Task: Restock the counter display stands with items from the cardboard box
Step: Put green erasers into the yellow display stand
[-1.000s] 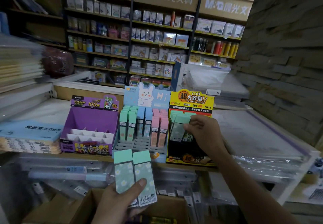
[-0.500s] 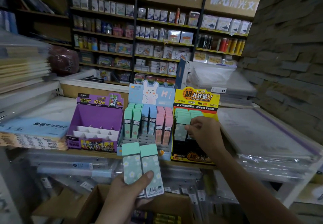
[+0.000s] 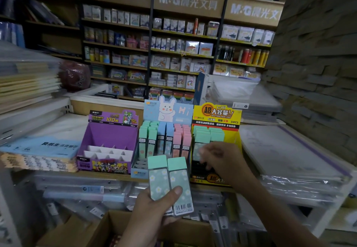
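My left hand (image 3: 150, 214) grips two mint-green flower-print packs (image 3: 170, 181) side by side, thumb across their fronts, above the open cardboard box (image 3: 104, 227). My right hand (image 3: 226, 161), blurred, hovers with loosely curled fingers in front of the yellow display stand (image 3: 216, 115), right beside the front green pack (image 3: 199, 148) standing in it. More green packs fill that stand's back rows. To its left, the blue bunny stand (image 3: 168, 109) holds green, blue and pink packs. Only white dividers show in the purple stand (image 3: 108, 136).
Stacked blue-covered pads (image 3: 38, 150) lie left of the purple stand. Plastic-wrapped flat packs (image 3: 289, 160) cover the counter on the right. A stone wall (image 3: 318, 63) rises at the right. Stocked shelves (image 3: 173, 53) fill the background.
My right hand has let go of the green pack it was setting into the yellow stand and has drawn back and down. My left hand keeps its two packs.
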Demonstrator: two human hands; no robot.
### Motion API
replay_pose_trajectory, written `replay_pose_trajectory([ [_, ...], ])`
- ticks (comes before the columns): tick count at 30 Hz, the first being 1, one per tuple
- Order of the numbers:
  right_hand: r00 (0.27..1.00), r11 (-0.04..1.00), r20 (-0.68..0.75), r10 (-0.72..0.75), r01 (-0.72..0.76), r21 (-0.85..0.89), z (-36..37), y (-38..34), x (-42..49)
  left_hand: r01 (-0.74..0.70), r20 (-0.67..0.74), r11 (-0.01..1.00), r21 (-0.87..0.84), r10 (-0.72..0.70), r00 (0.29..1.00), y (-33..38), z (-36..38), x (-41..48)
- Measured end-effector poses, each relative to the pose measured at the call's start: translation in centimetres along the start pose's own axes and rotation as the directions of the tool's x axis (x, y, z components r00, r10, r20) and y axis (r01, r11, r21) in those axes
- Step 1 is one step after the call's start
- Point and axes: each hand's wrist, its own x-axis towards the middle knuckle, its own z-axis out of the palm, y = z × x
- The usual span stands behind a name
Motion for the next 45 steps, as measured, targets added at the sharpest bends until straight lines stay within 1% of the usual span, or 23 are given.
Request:
replay_pose_trajectory([
  [2,0.982,0.999,0.191,0.017,-0.025,0.041,0.2,-0.8,-1.0,-0.003,0.015,1.000,0.014,0.002,1.000,-0.2,0.5,0.1],
  [3,0.967,0.999,0.255,0.015,-0.026,0.043,0.3,-1.0,-1.5,-0.006,0.020,1.000,0.022,0.005,1.000,-0.2,0.8,0.1],
  [4,0.955,0.998,0.295,0.014,-0.030,0.049,0.4,-1.0,-1.8,-0.012,0.028,0.999,0.030,0.011,1.000,-0.2,1.0,0.1],
  [6,0.949,0.993,0.313,0.030,-0.064,0.098,0.3,-0.8,-2.3,-0.019,0.052,0.999,0.043,0.017,0.998,-0.3,1.4,0.1],
  [10,0.958,0.959,0.274,0.086,-0.154,0.237,-0.7,-0.2,-2.4,0.001,0.030,1.000,-0.002,-0.001,1.000,-0.5,1.7,0.1],
  [11,0.966,0.942,0.237,0.099,-0.168,0.291,-1.2,0.0,-2.2,0.008,0.027,1.000,-0.009,-0.008,1.000,-0.4,1.6,0.1],
  [13,0.985,0.920,0.117,0.127,-0.161,0.358,-2.3,0.3,-1.8,0.023,0.030,1.000,-0.013,-0.022,0.999,-0.3,1.5,0.2],
  [14,0.990,0.924,0.046,0.137,-0.144,0.353,-2.8,0.5,-1.4,0.029,0.028,0.999,-0.016,-0.029,0.999,-0.3,1.3,0.2],
  [16,0.989,0.953,-0.089,0.122,-0.091,0.290,-3.6,0.9,-0.7,0.037,0.027,0.999,-0.028,-0.037,0.999,-0.3,1.0,0.3],
  [17,0.985,0.965,-0.137,0.103,-0.066,0.253,-3.8,1.1,-0.3,0.043,0.027,0.999,-0.031,-0.042,0.999,-0.3,0.8,0.4],
  [19,0.979,0.981,-0.189,0.074,-0.038,0.189,-3.9,1.7,0.6,0.051,0.027,0.998,-0.034,-0.050,0.998,-0.3,0.7,0.5],
  [23,0.979,0.993,-0.195,0.061,-0.039,0.113,-3.3,3.0,1.8,0.054,0.014,0.998,-0.045,-0.053,0.998,-0.3,0.9,0.6],
  [29,0.994,0.997,-0.104,0.023,-0.016,0.074,-2.3,4.0,2.6,0.013,-0.018,0.999,-0.034,-0.013,1.000,0.0,0.8,0.4],
  [34,0.997,1.000,-0.083,-0.001,0.002,0.003,-2.2,3.5,3.1,-0.027,-0.039,0.999,-0.036,0.026,0.999,0.2,1.0,0.3],
  [38,0.999,1.000,-0.043,-0.024,0.024,-0.009,-1.7,3.0,3.2,-0.018,-0.031,0.998,-0.057,0.016,0.999,0.4,1.2,0.1],
  [42,0.998,0.999,-0.052,-0.019,0.017,-0.041,-0.9,3.3,3.3,-0.022,-0.016,0.997,-0.069,0.021,1.000,0.7,1.3,0.0],
  [45,0.996,0.997,-0.090,0.001,-0.007,-0.071,-0.5,3.8,3.0,-0.038,-0.035,0.997,-0.063,0.036,0.999,0.7,1.1,0.0],
])
